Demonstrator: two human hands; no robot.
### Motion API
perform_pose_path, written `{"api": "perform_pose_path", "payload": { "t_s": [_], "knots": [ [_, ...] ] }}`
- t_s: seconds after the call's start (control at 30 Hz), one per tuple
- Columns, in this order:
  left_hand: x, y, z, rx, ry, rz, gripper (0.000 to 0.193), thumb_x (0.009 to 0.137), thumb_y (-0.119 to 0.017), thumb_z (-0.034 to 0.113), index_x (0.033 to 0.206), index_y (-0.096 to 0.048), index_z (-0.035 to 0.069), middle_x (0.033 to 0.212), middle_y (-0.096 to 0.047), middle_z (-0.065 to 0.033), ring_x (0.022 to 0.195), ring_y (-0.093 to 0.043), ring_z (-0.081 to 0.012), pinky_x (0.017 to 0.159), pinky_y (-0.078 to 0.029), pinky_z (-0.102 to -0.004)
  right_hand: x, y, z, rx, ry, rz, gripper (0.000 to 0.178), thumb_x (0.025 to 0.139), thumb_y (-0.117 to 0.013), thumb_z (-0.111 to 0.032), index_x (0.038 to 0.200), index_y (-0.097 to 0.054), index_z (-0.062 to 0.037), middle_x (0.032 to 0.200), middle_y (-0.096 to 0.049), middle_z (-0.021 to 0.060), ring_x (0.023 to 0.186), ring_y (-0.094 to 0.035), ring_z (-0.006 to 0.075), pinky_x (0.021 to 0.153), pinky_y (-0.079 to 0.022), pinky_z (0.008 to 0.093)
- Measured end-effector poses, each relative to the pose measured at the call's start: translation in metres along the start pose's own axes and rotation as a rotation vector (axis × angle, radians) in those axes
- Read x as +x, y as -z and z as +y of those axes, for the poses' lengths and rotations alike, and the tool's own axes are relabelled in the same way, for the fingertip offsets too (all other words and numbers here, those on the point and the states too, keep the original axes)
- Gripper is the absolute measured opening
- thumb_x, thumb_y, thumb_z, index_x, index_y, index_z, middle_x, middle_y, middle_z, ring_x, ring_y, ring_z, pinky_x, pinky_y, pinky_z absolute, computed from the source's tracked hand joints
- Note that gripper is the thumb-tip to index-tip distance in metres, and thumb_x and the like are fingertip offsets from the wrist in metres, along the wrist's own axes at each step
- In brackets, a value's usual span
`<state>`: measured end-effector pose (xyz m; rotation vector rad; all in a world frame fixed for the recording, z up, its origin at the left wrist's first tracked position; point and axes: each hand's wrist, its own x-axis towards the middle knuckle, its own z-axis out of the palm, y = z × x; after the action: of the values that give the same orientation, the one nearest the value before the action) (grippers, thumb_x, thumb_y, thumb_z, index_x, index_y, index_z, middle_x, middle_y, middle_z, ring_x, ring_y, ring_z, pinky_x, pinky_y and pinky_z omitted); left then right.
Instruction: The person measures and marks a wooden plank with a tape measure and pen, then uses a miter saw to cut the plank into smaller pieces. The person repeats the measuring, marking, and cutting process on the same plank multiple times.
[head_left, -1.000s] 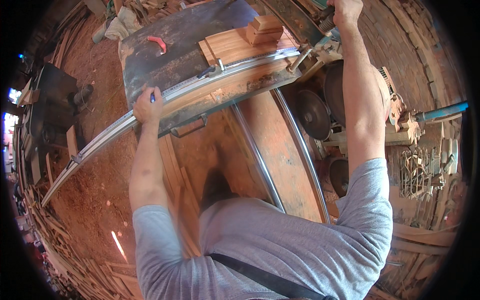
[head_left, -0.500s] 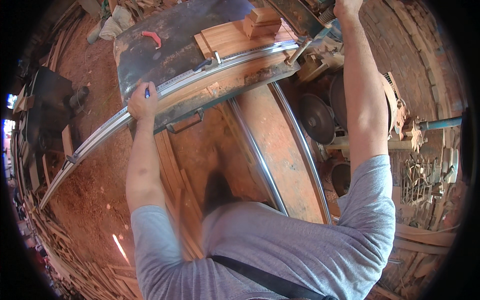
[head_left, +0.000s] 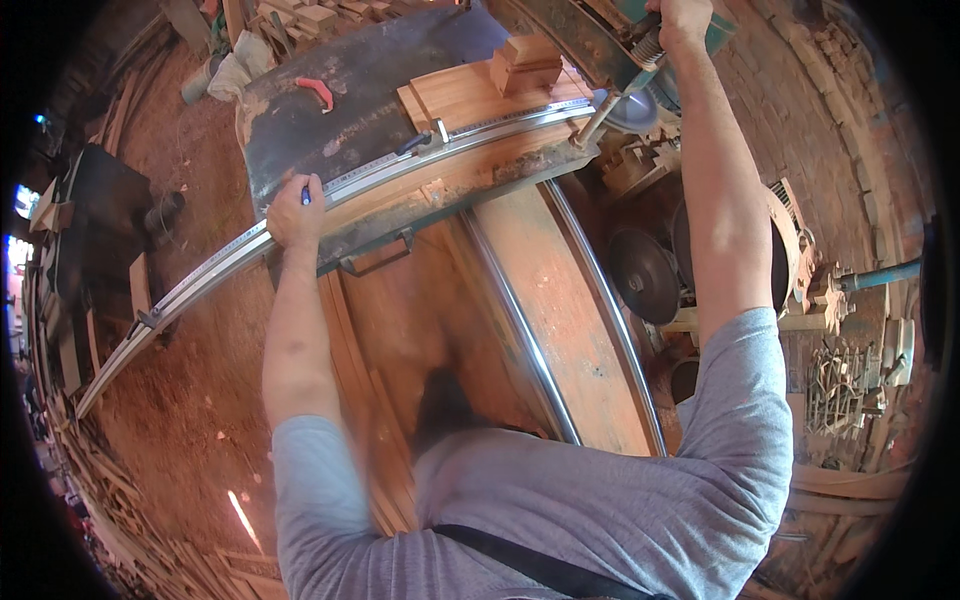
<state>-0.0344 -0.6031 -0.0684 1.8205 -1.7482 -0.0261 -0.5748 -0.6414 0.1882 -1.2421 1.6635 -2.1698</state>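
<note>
Head view, the only one. Left hand (head_left: 296, 212) closed in a fist near the front-left corner of the dark worktop (head_left: 300, 130), a blue pen (head_left: 306, 195) poking up from it. Fist sits over the long metal rail (head_left: 385, 165); cannot tell whether fingers wrap the rail or only bear on it. Right hand (head_left: 685, 20) at the top edge, partly cut off, wrapped round a dark grip (head_left: 652, 8) on the machine arm beside a coil spring (head_left: 645, 50). Round blade (head_left: 632, 110) below the arm; whether it spins, cannot tell.

Flat board (head_left: 430, 102) lies on the worktop behind the rail, its right end near the blade; small wooden blocks (head_left: 526, 64) stacked on that end. Small stop (head_left: 441, 131) on the rail by the board's left end. Red curved piece (head_left: 317, 92) farther left, apart from the board.

Handling, judged: pen light, stiff, easily kept in a curled palm. Arm likely heavy and sprung; best held by the grip, full fist. Board stiff, moderate weight, perhaps slick with dust; take it by the left end, well clear of the blade. Blocks look loose, could slide.
</note>
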Motion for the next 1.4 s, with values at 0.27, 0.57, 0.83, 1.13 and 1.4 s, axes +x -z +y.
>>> {"api": "perform_pose_path", "payload": {
  "t_s": [0.27,0.57,0.83,1.13,1.4],
  "knots": [
    [0.010,-0.022,-0.021,-0.155,-0.116,-0.022,0.020,0.095,-0.064,0.031,0.097,-0.074,0.014,0.093,-0.074,-0.0147,0.090,-0.070,-0.0394,0.081,-0.053,-0.0499,0.013,-0.012,0.031,-0.095,-0.032,-0.013,0.016,0.095,-0.066,-0.023,0.088,-0.059,-0.0110,0.067,-0.053,-0.0021,0.054,-0.049,0.0121,0.050,-0.038,0.0319],
    [-0.009,-0.006,-0.006,-0.138,-0.164,0.032,0.016,0.094,-0.066,0.026,0.096,-0.074,0.012,0.092,-0.074,-0.0121,0.090,-0.069,-0.0379,0.081,-0.052,-0.0490,-0.004,0.015,0.023,-0.062,-0.044,0.012,0.017,0.097,-0.067,-0.025,0.091,-0.060,-0.0109,0.065,-0.055,-0.0012,0.054,-0.050,0.0113,0.050,-0.039,0.0314],
    [-0.031,0.002,-0.005,-0.132,-0.226,0.123,0.015,0.095,-0.065,0.025,0.098,-0.073,0.014,0.096,-0.074,-0.0069,0.092,-0.067,-0.0315,0.084,-0.049,-0.0450,-0.041,0.043,-0.017,0.029,0.075,0.042,0.016,0.100,-0.064,-0.020,0.093,-0.060,-0.0068,0.063,-0.057,0.0004,0.050,-0.051,0.0113,0.049,-0.041,0.0297],
    [-0.067,0.016,0.000,-0.040,-0.289,0.258,0.018,0.097,-0.063,0.029,0.095,-0.072,0.014,0.096,-0.074,-0.0039,0.089,-0.068,-0.0301,0.080,-0.048,-0.0436,-0.086,0.091,-0.057,-0.037,0.127,0.273,0.031,0.101,-0.068,-0.033,0.089,-0.056,-0.0068,0.067,-0.056,0.0008,0.058,-0.052,0.0120,0.052,-0.043,0.0314],
    [-0.099,0.018,-0.012,-0.018,-0.382,0.377,0.018,0.098,-0.061,0.030,0.096,-0.074,0.018,0.090,-0.072,-0.0021,0.085,-0.067,-0.0286,0.074,-0.047,-0.0430,-0.173,0.143,-0.104,0.033,0.356,0.338,0.032,0.105,-0.065,-0.030,0.087,-0.051,-0.0078,0.066,-0.055,0.0001,0.059,-0.055,0.0111,0.057,-0.048,0.0284]
  ]
}}
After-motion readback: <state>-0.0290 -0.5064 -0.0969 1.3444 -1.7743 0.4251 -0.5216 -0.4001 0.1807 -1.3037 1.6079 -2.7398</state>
